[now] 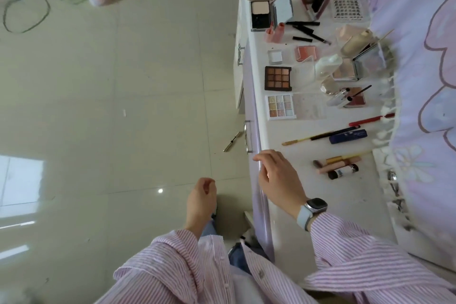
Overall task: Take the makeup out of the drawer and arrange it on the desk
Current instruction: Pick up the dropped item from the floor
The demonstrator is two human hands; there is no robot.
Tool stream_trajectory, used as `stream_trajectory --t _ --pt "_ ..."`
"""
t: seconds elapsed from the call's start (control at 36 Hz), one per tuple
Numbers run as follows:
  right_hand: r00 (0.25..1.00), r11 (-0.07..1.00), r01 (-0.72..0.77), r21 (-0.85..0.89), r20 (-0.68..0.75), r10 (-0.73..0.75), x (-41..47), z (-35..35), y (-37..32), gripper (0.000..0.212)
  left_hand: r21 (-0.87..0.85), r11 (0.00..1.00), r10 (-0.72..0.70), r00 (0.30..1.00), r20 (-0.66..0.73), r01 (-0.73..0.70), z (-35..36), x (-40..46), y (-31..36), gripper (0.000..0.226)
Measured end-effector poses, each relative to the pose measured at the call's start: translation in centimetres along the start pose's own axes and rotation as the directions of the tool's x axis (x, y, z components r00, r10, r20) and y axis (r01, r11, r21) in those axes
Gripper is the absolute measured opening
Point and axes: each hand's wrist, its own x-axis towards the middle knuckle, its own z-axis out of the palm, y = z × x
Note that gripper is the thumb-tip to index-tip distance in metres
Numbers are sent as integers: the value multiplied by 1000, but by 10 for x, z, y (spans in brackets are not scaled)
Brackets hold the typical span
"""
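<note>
1. Striped sleeves (187,266) fill the bottom of view; person stands at the desk's (291,217) front edge.
2. Right hand (278,177) rests over that front edge near the drawer handle (248,137). Fingers loosely bent, holding nothing. Watch (313,210) on the wrist.
3. Left hand (201,201) hangs off the desk over the floor, fingers loosely curled, empty.
4. Makeup is already out across the desk: brown palette (278,78) and pale palette (280,107) near the front edge, tubes (338,168) close to the right hand, compacts and bottles toward the far end.
5. One wand-like item (232,141) lies on the floor just below the handle; probably a mascara wand, too small to be sure.
6. Drawer looks closed or nearly so; interior not visible.
7. Judgement: arranging is mostly done, late stage. Next move likely needs a bend down and pinch grip for the floor item, or a pull on the handle to check for leftovers.
</note>
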Motion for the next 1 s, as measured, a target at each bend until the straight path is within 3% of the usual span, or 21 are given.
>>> stream_trajectory --t 0.17,0.28,0.44,0.58,0.64,0.75,0.86,0.92,1.0 --pt "982 981 -141 132 147 121 8 15 -42 24 114 993 17 996 85 -27 -29 29 -1 19" --pt "918 926 -341 161 269 292 32 45 -59 24 165 983 53 981 189 -85 -55 70 14 19" --pt "660 590 -748 304 437 610 91 150 -76 24 274 947 80 948 307 -169 -122 160 -4 21" --pt "442 236 -879 413 522 730 150 244 -41 22 393 908 49 969 241 -143 -156 264 -38 22" --pt "398 167 -883 439 510 763 167 272 -24 18 510 845 24 964 264 -161 -155 301 -59 23" --pt "439 261 -876 406 444 781 197 338 35 14 601 779 32 969 246 -178 -130 376 -104 27" --pt "417 300 -897 323 396 818 232 422 106 27 642 739 53 968 246 -204 -79 454 -155 34" --pt "389 318 -917 241 370 844 251 467 143 28 664 715 51 963 263 -219 -50 492 -183 39" --pt "307 238 -943 233 331 892 271 538 196 37 669 698 48 950 309 -253 -9 547 -224 41"
